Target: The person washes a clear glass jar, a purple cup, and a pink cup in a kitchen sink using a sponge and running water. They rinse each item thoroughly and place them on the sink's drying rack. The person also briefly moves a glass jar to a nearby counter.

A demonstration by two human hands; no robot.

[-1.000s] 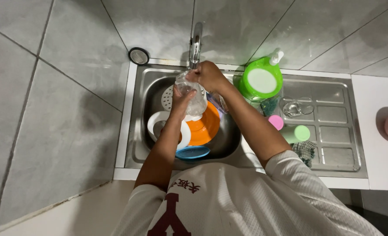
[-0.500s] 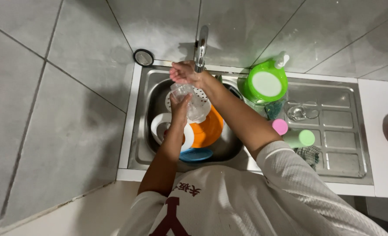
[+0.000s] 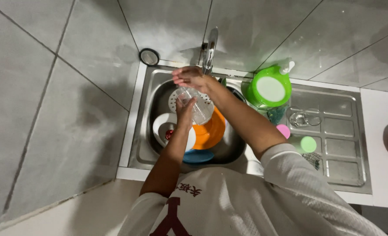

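From the head view, looking straight down, both hands work over a stainless sink set against grey wall tiles. The left hand is curled around a clear glass, gripping it by the side wall, and the glass lies tilted over the basin just below the tap. The right hand is at the upper end of the glass, fingers bent over it near the rim; whether it is truly clamped on the glass or only rubbing it I cannot tell. Beneath the glass sit a white perforated strainer, a white bowl, an orange plate and a blue plate, stacked loosely in the basin. On the drainboard to the right stand a green container with a white lid, a small pink lid, a green lid and another clear glass lying apart. The held glass looks light, stiff and thin-walled, and likely slippery when wet, so it would chip or crack if knocked against the tap or dropped on the dishes below. The firmest hold seems to be around its middle, fingers wrapped on the wall rather than pinching the rim.
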